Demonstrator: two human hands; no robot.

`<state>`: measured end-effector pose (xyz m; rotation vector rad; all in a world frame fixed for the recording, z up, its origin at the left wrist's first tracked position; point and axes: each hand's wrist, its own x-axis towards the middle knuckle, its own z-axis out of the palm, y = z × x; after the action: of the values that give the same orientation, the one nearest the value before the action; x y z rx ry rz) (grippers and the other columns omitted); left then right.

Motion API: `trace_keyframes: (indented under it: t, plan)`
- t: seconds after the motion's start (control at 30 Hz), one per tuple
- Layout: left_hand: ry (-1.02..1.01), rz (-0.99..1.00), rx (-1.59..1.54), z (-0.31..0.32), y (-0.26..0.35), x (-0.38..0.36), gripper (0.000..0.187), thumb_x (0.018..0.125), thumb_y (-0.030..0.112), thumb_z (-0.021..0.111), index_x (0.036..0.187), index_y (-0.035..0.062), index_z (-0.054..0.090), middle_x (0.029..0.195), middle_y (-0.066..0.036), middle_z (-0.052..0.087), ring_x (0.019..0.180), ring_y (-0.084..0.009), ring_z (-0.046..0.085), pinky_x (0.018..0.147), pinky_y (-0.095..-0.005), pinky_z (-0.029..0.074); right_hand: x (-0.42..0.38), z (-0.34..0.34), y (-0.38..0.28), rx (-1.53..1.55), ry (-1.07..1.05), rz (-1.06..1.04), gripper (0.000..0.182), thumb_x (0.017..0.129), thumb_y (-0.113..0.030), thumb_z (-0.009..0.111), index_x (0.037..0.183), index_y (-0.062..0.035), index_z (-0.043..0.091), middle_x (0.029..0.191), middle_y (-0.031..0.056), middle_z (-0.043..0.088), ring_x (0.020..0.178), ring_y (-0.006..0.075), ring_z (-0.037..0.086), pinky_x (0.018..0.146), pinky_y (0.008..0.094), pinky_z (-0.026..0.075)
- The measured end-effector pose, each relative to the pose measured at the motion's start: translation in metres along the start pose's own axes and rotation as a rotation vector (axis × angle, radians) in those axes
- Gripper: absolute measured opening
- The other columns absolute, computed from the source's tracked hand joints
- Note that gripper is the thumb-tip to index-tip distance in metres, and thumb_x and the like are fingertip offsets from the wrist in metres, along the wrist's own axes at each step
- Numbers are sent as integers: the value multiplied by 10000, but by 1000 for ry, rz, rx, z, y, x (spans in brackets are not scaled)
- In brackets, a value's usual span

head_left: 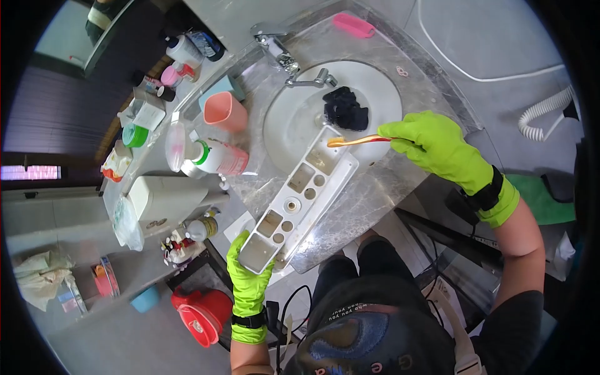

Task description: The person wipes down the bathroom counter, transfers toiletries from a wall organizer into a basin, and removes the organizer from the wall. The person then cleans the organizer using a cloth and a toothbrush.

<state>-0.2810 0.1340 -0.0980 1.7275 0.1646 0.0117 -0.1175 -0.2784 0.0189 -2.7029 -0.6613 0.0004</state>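
My left hand (249, 272), in a bright green glove, grips the lower end of a long white tray (320, 209) with square compartments and round holes. The tray slants up over the counter's edge, and its far end lies over the sink. My right hand (437, 140), gloved the same way, is closed round the handle of a red and yellow toothbrush (362, 140). The brush's bristles are at the tray's top compartment; whether they touch it I cannot tell. A black cloth (345, 109) lies in the white sink (381, 94), just beyond the tray.
The faucet (278, 55) stands behind the sink. Left of it are a pink cup (225, 112), a white and pink bottle (222, 156) and several toiletries. A pink object (354, 25) lies at the counter's back. A red bucket (203, 315) is at lower left.
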Motion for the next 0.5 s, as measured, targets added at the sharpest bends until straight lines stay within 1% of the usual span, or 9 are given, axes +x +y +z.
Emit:
trace_keyframes:
  t: [0.07,0.1,0.17,0.2,0.27,0.37,0.47,0.5]
  plan:
    - [67,-190,-375,2,2,4,474,935,279,700,1345,84,565,1314,-145,637,1162,-306,665,903,-480,617,1,-1,-1,-3,29,-35,256,896,-200,718,1150,-178,741,981,40,719,900,294,662,759,412,528]
    - [82,-207,-405,3,2,5,457,952,328,666,1330,86,579,1299,-144,649,1150,-307,671,894,-480,620,5,-2,-4,18,33,-98,265,890,-188,711,1153,-181,739,980,40,714,902,292,658,762,415,527]
    - [123,-421,-686,3,14,15,427,965,344,647,1297,80,602,1234,-139,676,1094,-288,691,865,-456,626,12,-9,-13,59,40,-223,284,879,-166,698,1160,-186,737,977,40,705,906,288,652,766,421,526]
    - [168,-526,-825,4,19,21,415,971,352,637,1281,76,613,1202,-137,690,1066,-279,701,850,-444,629,16,-16,-19,8,-5,-273,283,866,-159,693,1145,-178,737,958,46,699,900,287,652,766,420,527]
    - [203,-554,-840,6,18,23,411,975,366,628,1260,70,625,1160,-134,701,1028,-271,711,836,-435,630,29,-30,-37,-100,-94,-368,281,839,-146,684,1114,-163,738,918,58,686,886,286,652,765,417,530]
    - [156,-481,-850,2,6,18,398,933,217,701,1290,73,600,1190,-125,678,1069,-260,689,855,-413,625,49,-11,-48,-109,-70,-555,229,812,-144,673,1034,-130,729,866,51,669,845,284,651,722,402,530]
    - [20,50,-78,1,-28,8,533,847,14,753,1338,83,559,1267,-117,630,1139,-252,651,893,-378,610,68,11,-63,-108,-43,-740,184,786,-143,662,954,-97,720,814,45,652,803,282,649,679,387,531]
    - [0,0,-57,-1,-37,10,595,814,-37,757,1355,92,544,1300,-115,606,1161,-255,636,912,-374,600,75,9,-74,-216,-92,-799,179,795,-166,647,946,-104,720,811,48,656,806,268,657,681,391,533]
